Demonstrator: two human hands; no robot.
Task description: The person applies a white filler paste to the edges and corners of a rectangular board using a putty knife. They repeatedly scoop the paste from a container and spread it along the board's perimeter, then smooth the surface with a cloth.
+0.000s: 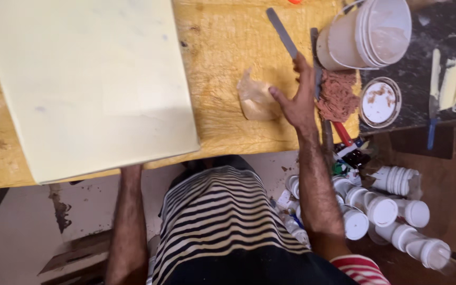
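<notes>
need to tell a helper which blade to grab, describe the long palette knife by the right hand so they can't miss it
On the yellow-covered table, look right of the big pale canvas to the right hand. The palette knife runs up and left from its fingertips: a flat grey blade, unlike the red-handled tool beside the brown paste.

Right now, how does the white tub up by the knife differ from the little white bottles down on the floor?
The white tub is large, open and lies tipped on the yellow table. The white bottles are small, capped and clustered on the floor. The tub is smeared brownish; the bottles look cleaner. Both are white plastic and sit to the right of the right hand.
</notes>
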